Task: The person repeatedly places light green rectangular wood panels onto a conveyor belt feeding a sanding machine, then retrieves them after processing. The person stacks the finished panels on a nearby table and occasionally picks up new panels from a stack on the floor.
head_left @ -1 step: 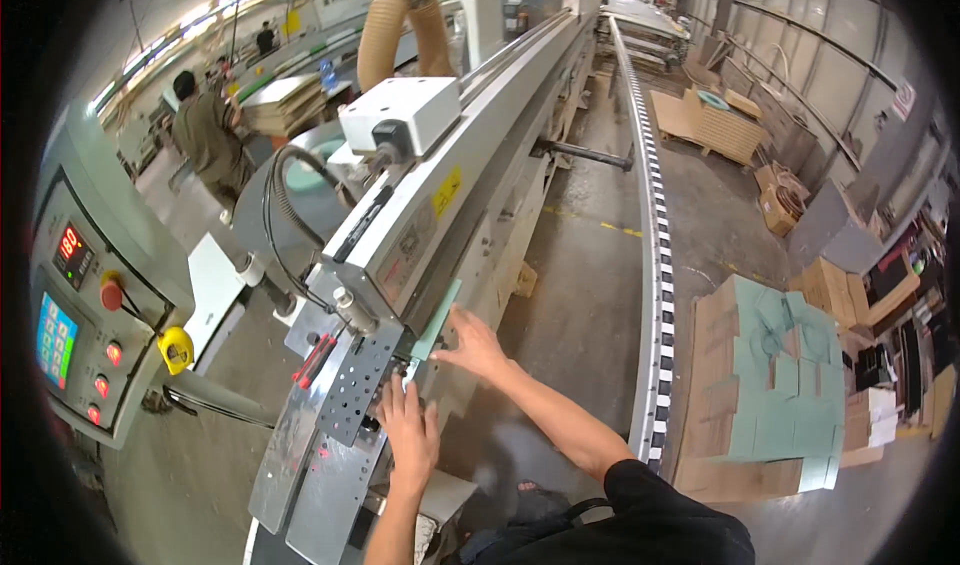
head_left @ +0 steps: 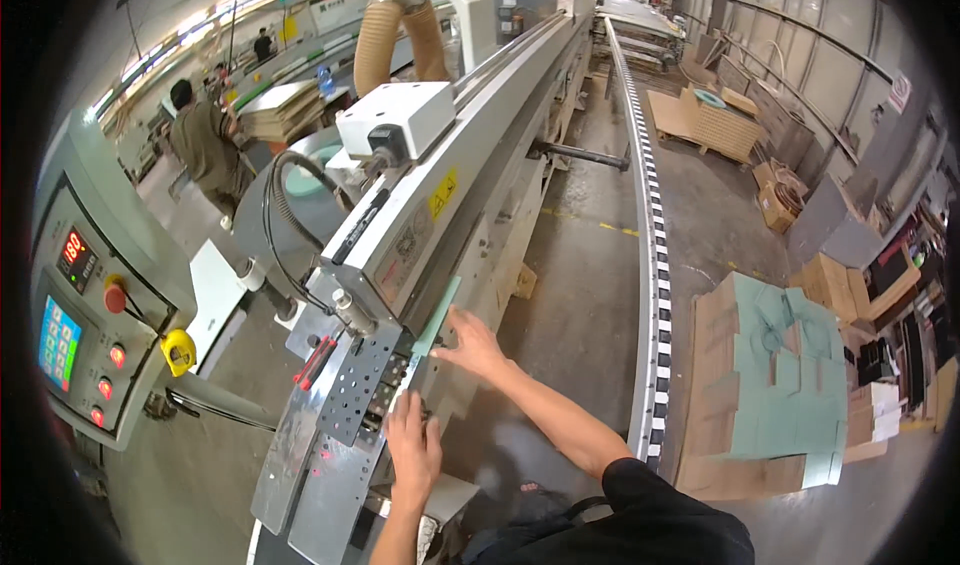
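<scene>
A narrow pale green strip of board [head_left: 436, 317] stands on edge against the near side of the long machine. My right hand [head_left: 476, 349] grips it, thumb toward me and fingers farther along. Lower down, my left hand [head_left: 414, 447] rests beside the machine's metal edge with its fingers stretched out, and I see nothing held in it. Between the hand and the perforated dark plate [head_left: 352, 395] lies a row of small metal parts [head_left: 385, 395]. Red-handled pliers [head_left: 316, 362] lie on the machine beside that plate.
At left stands a control panel [head_left: 75, 305] with a lit screen and a yellow tape measure [head_left: 178, 351]. A checkered rail [head_left: 655, 245] runs along my right. Beyond it sits a stack of green boards [head_left: 785, 365] on cardboard. Another person [head_left: 205, 150] stands at the far left.
My left hand has drawn back a little toward me from the metal edge, uncovering small metal parts. My right hand and the green strip have stayed nearly in place.
</scene>
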Demonstrator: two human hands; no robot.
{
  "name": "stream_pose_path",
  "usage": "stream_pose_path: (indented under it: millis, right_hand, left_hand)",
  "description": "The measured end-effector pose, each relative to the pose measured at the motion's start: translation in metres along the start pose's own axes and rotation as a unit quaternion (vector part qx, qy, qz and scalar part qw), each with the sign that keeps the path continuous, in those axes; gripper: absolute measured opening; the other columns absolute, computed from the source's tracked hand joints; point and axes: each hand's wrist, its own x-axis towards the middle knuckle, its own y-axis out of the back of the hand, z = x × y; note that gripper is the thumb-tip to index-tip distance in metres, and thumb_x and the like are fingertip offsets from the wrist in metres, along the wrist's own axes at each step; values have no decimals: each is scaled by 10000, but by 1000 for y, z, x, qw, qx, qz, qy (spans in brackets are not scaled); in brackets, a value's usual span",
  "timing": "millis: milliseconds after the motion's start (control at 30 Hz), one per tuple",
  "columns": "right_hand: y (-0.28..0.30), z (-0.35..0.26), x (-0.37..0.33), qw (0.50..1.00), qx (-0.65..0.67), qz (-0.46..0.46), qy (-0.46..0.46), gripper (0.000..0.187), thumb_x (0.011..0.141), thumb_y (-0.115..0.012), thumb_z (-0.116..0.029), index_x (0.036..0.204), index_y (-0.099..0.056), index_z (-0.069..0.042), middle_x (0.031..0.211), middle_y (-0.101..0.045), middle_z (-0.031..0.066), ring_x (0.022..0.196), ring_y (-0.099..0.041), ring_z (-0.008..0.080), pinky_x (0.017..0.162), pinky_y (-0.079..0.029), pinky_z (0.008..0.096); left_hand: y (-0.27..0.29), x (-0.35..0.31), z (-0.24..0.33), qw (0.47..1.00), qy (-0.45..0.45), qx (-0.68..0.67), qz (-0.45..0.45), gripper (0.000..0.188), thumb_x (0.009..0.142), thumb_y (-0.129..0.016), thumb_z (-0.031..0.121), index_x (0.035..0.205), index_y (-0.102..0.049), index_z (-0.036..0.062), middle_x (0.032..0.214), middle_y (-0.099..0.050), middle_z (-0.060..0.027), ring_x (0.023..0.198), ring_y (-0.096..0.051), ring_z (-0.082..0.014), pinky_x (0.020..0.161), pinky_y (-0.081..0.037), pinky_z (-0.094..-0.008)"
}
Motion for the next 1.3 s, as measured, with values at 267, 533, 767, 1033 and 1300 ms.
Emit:
stream_pose_path:
  millis: [267, 533, 767, 1033, 1300]
  right_hand:
    - [-46, -50, -112, 995, 87, 45, -34, 731, 892, -751, -376, 1486, -476, -50, 1170, -631, 199, 1083, -630, 367, 955, -531, 493]
    - [-86, -101, -228, 987, 159, -15, 17, 560, 906, -755, -284, 1401, -582, -87, 1046, -664, 100, 863, -604, 264, 791, -532, 406]
    - [-78, -124, -258, 990, 131, -18, 42, 530, 898, -758, -238, 1383, -604, -88, 1077, -646, 113, 841, -648, 277, 784, -549, 402]
    - [-71, -119, -277, 992, 115, -17, 56, 471, 902, -747, -237, 1339, -642, -95, 1025, -654, 115, 816, -644, 260, 768, -536, 400]
    - [-60, -132, -287, 995, 97, -17, 25, 459, 891, -750, -264, 1308, -663, -95, 998, -691, 119, 835, -659, 282, 753, -550, 404]
  left_hand:
    - [149, -219, -54, 937, 305, 169, 36, 801, 940, -561, 668, 1487, -510, 85, 1502, -482, -233, 1425, -425, -365, 1119, -421, -432]
    - [229, -362, -78, 789, 476, 337, -192, 1026, 826, -540, 831, 1525, -465, 83, 1501, -473, -275, 1414, -425, -427, 1153, -368, -519]
    - [233, -403, -102, 793, 506, 290, -177, 1188, 713, -637, 862, 1607, -308, 153, 1621, -289, -249, 1458, -315, -491, 1134, -345, -639]
    - [240, -428, -134, 779, 552, 244, -168, 1313, 612, -734, 854, 1643, -177, 262, 1678, -160, -205, 1473, -290, -472, 1057, -356, -740]
    - [253, -442, -127, 785, 572, 214, -98, 1133, 675, -739, 793, 1614, -294, 343, 1687, -207, -112, 1439, -346, -474, 1064, -321, -745]
